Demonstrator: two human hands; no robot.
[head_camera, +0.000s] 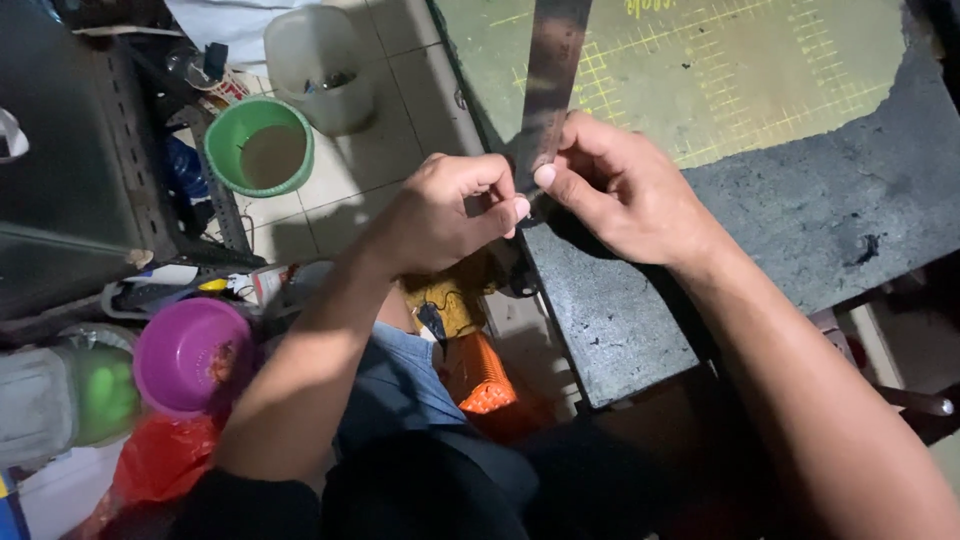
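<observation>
A long steel ruler (552, 70) lies across a green cutting mat (760, 60) and runs to the corner of a dark grey sheet (800, 210). My right hand (625, 190) pinches the ruler's near end with thumb and fingers. My left hand (450, 210) is closed beside it at the sheet's edge, with its fingertips against the ruler's end. What lies between the two hands is hidden.
On the tiled floor at left stand a green bowl (260, 147), a white bucket (320, 65), a purple bowl (190, 355) and an orange basket (482, 375). A dark metal rack (80, 150) fills the far left. A red bag (150, 465) lies below.
</observation>
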